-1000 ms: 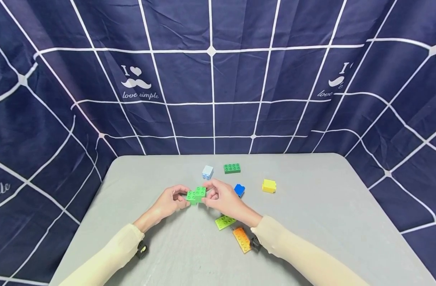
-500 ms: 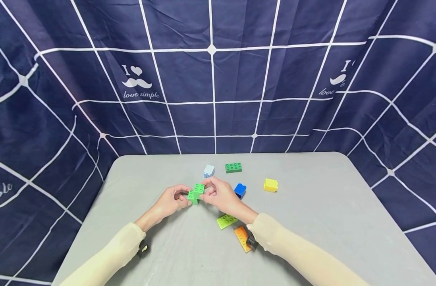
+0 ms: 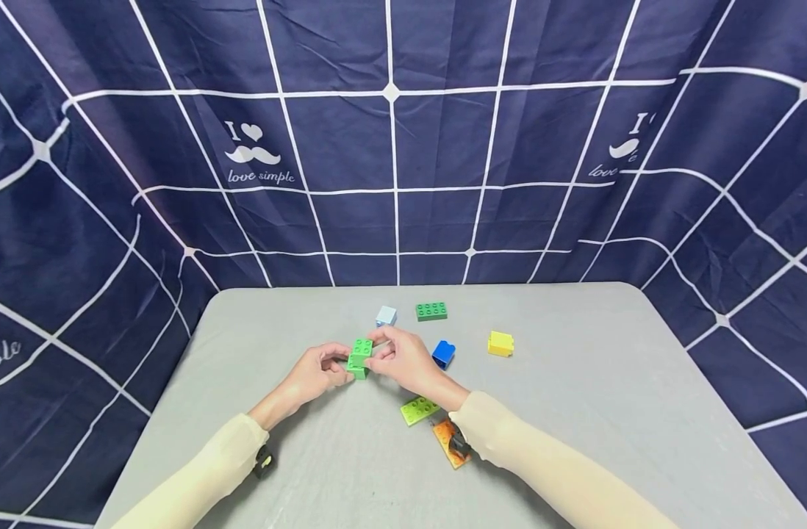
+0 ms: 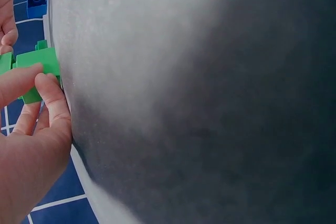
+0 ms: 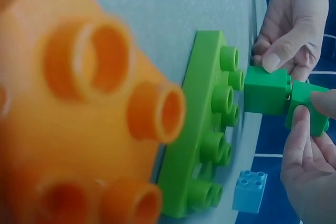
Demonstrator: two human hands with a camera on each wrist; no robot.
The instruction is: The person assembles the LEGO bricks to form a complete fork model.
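My left hand [image 3: 316,371] pinches a bright green building brick [image 3: 356,372] low over the table, between thumb and fingertips. My right hand [image 3: 406,361] pinches a second bright green brick [image 3: 361,348] by its sides, right over the first one's studs. In the right wrist view the upper brick [image 5: 304,107] leans slightly against the lower brick [image 5: 265,90], with some studs showing between them. Whether they are joined I cannot tell. A light blue brick [image 3: 386,316] lies just behind the right fingertips.
On the grey table [image 3: 562,441] lie a dark green brick [image 3: 431,311], a blue brick [image 3: 443,354] and a yellow brick [image 3: 500,344]. Under the right forearm are a lime plate brick [image 3: 419,410] and an orange plate brick [image 3: 446,441]. A navy curtain [image 3: 350,147] stands behind.
The right hand has moved left with its green brick, from beside the other brick's edge to more squarely over it. The left hand has stayed nearly still.
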